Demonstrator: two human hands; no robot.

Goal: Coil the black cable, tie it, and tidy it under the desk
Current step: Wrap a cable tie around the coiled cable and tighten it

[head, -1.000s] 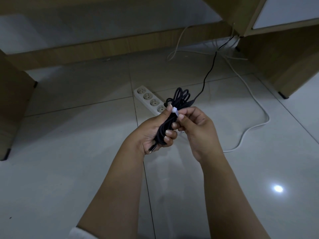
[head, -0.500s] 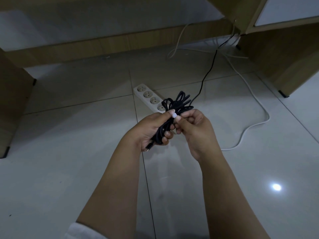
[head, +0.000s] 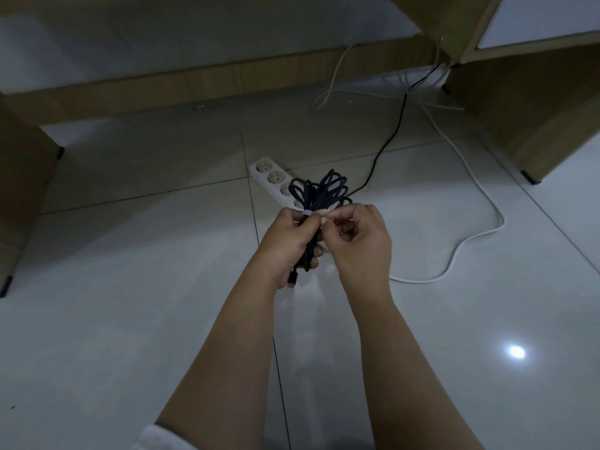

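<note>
The black cable [head: 319, 203] is gathered into a bundle held above the tiled floor [head: 130, 319]. The left hand [head: 287, 246] grips the lower part of the bundle, fingers [head: 314, 263] curled round it; the loops fan out toward 12 o'clock, and a connector end protrudes below the palm. A white tie [head: 307, 212] bands the bundle at its neck. The right hand [head: 360, 241] pinches the tie's end at 3 o'clock of the bundle, thumb and forefinger pressed together.

Compared with one second ago, both hands sit slightly higher in view and the tie now wraps the bundle.

A white power strip [head: 272, 178] lies on the floor just beyond the loops. The cable's free run leads toward 1 o'clock to the desk leg [head: 519, 102]. Open floor extends toward 9 o'clock.
</note>
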